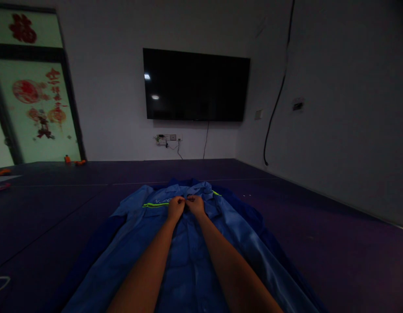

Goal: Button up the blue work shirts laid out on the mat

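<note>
A blue work jacket [139, 243] with a yellow-green stripe across its chest lies spread on the purple floor, its collar away from me. Both of my hands meet at its front opening, just below the collar. My left hand [176, 207] pinches the front edge of the jacket. Close beside it, my right hand [195, 204] pinches the other side of the opening. The small part between my fingertips is hidden. Darker blue cloth [250, 213] shows from under the jacket on both sides.
A television [196, 87] hangs on the far wall above sockets [172, 137] and wires. A black cable [275, 113] dangles down the right wall. Orange toys [80, 163] lie near the glass door [35, 108] at left. A white loop [1, 278] rests on the floor [51, 208].
</note>
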